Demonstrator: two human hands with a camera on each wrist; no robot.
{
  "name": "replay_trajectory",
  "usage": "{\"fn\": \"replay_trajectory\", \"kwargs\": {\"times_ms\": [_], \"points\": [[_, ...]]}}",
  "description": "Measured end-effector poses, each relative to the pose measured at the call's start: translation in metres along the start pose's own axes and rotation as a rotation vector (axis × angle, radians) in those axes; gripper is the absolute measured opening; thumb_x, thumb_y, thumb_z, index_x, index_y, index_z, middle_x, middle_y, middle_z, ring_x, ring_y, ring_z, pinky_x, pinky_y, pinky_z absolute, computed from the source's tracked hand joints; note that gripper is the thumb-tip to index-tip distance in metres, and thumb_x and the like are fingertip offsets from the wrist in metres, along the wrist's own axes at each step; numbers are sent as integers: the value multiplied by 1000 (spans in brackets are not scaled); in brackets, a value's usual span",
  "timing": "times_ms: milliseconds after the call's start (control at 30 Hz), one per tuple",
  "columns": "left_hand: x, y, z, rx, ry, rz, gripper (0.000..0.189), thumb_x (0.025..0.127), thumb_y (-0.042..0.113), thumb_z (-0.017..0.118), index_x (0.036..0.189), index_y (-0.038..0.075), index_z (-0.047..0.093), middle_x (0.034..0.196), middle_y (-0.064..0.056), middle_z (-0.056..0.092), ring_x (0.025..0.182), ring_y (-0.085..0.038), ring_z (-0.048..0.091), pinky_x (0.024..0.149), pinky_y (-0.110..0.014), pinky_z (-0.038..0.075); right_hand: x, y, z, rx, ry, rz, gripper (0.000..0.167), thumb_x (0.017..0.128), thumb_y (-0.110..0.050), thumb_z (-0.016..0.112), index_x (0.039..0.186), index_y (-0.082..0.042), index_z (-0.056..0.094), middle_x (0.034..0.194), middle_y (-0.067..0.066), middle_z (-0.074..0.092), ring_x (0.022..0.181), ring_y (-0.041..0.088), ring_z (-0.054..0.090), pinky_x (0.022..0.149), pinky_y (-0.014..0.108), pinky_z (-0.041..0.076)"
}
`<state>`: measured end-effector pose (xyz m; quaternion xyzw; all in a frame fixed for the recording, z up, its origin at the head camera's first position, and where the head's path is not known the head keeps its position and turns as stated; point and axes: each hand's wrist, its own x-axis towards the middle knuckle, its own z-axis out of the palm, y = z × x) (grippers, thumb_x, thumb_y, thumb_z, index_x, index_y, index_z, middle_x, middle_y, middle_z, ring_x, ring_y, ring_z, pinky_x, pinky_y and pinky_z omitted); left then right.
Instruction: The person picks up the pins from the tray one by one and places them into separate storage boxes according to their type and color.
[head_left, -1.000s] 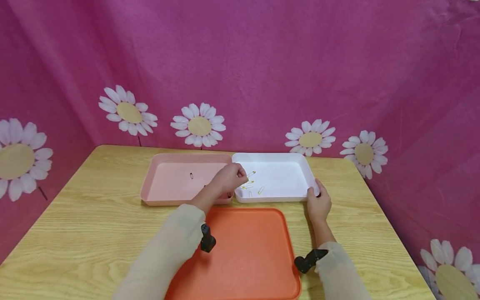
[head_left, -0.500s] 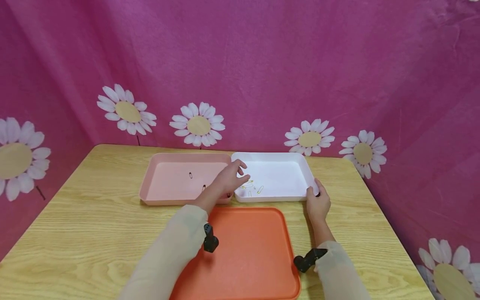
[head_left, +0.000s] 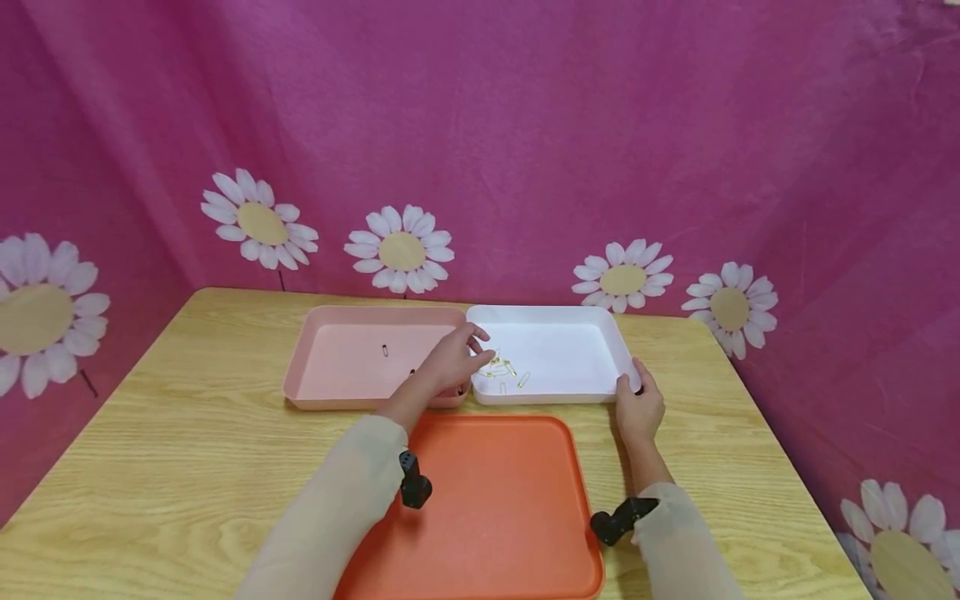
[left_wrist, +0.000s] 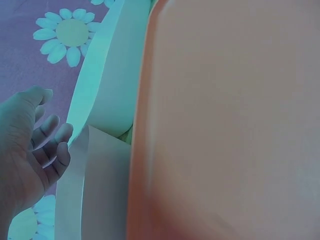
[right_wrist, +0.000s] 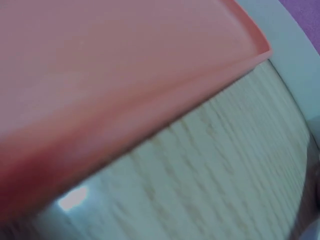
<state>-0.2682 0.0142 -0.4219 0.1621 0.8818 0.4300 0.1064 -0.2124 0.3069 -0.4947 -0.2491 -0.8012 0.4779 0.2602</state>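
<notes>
My left hand hovers over the left end of the white tray, thumb and fingers apart, with nothing visible between them. Several gold safety pins lie in that tray, just under and beside the fingertips. In the left wrist view the same hand shows loosely bent fingers. At the tray's right near corner, my right hand grips the wall with thumb and fingers. The pink tray lies under my left wrist and holds a few dark safety pins, some partly hidden by the arm.
An orange tray lies in front of both shallow trays, beneath the forearms. Everything stands on a wooden table. A pink curtain with daisies hangs right behind the table's far edge.
My left thumb and fingers were pinched together over the white tray and have spread apart. A gold safety pin now shows right of the cluster. My right hand keeps its grip.
</notes>
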Motion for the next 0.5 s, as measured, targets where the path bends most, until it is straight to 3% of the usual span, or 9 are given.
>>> {"fn": "replay_trajectory", "kwargs": {"times_ms": [133,333,433,500], "points": [[-2,-1,-3,-27,16,25,34,91,27,61,118,10,52,101,-8,60,79,-19,55,72,-27,46,4,2,-2,26,-29,17,44,89,-17,51,132,-10,54,138,15,49,131,27,43,109,38,33],[-9,-4,-10,-32,24,68,33,91,26,60,118,9,53,100,-8,59,78,-18,53,64,-23,43,4,3,-15,63,-89,72,46,93,-24,51,136,-8,49,140,17,46,131,26,40,109,38,32],[-13,-6,-17,-37,33,62,33,91,25,59,119,8,52,102,-8,58,79,-18,53,61,-22,42,5,3,-19,60,-92,78,46,94,-27,50,136,-8,49,132,20,52,119,22,47,102,31,37],[-17,-7,-23,-32,41,49,33,91,25,59,120,9,52,103,-8,58,79,-19,53,61,-22,43,5,2,-22,49,-79,73,45,94,-28,50,134,-7,50,123,19,55,104,15,49,89,22,41]]}}
